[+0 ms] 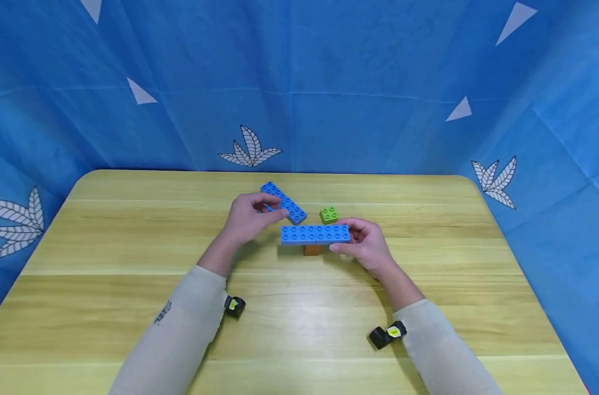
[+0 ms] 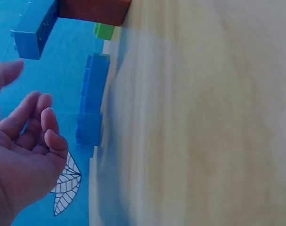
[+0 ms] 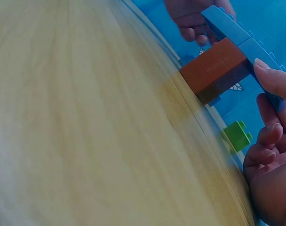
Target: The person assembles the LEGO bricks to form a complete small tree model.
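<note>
Blue cloth [image 1: 339, 134], backdrop. Wood-grain counter [image 1: 131, 263]. Raised blue bar [image 1: 315, 235], centre, atop brown column [image 1: 312, 250]; your right hand [image 1: 369, 247] pinches its right end in its fingers, likely to steady the overhang. Your left hand [image 1: 248, 217], fingers loosely bent, grips nothing, near second blue bar [image 1: 293, 212], far left. Green brick [image 1: 329, 215], just beyond.

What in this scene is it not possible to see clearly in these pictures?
Head view: brown bricks, mostly hidden under the blue bar.
Left wrist view: brown bricks, cut off by the top edge.
Right wrist view: rear blue bricks, mostly hidden behind the brown bricks.
Head view: sleeve print, too small to read.
</note>
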`<state>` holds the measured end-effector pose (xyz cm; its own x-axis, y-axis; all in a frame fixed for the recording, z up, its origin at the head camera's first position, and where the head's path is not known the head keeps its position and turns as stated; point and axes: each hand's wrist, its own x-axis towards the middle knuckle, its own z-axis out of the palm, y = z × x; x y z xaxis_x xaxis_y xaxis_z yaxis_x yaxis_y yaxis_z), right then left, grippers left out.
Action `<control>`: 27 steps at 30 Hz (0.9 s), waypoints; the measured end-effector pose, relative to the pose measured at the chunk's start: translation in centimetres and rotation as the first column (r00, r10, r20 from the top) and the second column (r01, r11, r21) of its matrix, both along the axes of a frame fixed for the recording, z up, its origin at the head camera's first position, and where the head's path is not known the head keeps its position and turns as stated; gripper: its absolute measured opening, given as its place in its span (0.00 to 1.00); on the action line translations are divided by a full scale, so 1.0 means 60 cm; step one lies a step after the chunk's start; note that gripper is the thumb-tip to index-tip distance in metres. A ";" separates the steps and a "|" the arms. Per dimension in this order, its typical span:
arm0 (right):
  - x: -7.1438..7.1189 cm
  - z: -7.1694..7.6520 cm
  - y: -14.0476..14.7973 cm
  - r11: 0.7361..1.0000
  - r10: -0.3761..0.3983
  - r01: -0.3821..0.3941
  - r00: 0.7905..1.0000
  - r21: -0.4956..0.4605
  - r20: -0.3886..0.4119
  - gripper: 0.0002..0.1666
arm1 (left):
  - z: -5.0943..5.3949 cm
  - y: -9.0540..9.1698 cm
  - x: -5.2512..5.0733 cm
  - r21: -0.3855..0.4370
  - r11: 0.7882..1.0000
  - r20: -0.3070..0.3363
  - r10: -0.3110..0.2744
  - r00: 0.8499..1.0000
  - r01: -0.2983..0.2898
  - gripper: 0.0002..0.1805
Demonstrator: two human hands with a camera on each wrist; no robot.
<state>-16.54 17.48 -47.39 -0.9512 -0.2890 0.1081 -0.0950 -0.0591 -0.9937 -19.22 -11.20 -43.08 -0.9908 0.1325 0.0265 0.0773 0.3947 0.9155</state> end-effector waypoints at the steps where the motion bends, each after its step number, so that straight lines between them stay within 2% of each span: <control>1: 0.000 0.000 0.000 1.000 -0.001 0.001 1.000 0.001 0.000 0.25 | -0.003 0.000 -0.001 -0.031 0.999 0.016 0.011 1.000 -0.011 0.15; 3: 0.000 0.000 0.000 1.000 -0.004 0.004 1.000 0.003 -0.004 0.25 | -0.007 0.000 -0.002 -0.092 0.996 0.051 0.025 0.998 -0.021 0.13; 7: -0.001 0.000 0.001 1.000 -0.002 0.002 1.000 0.004 -0.007 0.25 | -0.015 0.004 -0.003 -0.167 0.986 0.098 0.006 0.995 0.010 0.14; 10: -0.001 0.000 0.001 1.000 0.002 -0.002 1.000 0.000 0.001 0.25 | -0.019 0.006 -0.005 -0.189 0.982 0.085 -0.001 0.996 0.017 0.15; 16: -0.002 -0.002 -0.001 1.000 -0.002 0.002 1.000 -0.008 0.012 0.25 | -0.027 0.006 -0.017 -0.256 0.966 0.032 0.029 0.999 -0.020 0.17; 21: 0.000 -0.003 0.000 1.000 0.003 -0.003 1.000 -0.007 0.010 0.25 | -0.034 0.009 -0.028 -0.315 0.949 0.024 0.005 1.000 0.003 0.21; 25: 0.001 -0.001 0.000 1.000 0.006 -0.006 1.000 -0.007 0.004 0.25 | -0.034 0.015 -0.030 -0.349 0.937 0.026 -0.016 1.000 0.024 0.23; 27: 0.001 -0.001 0.001 1.000 0.006 -0.006 1.000 -0.011 0.001 0.25 | -0.034 0.018 -0.030 -0.348 0.937 0.025 -0.024 0.999 0.031 0.23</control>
<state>-16.46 17.53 -47.42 -0.9497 -0.2932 0.1103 -0.0936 -0.0706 -0.9931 -21.05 -10.14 -45.13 -0.9866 0.1568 -0.0459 0.0756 0.6872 0.7225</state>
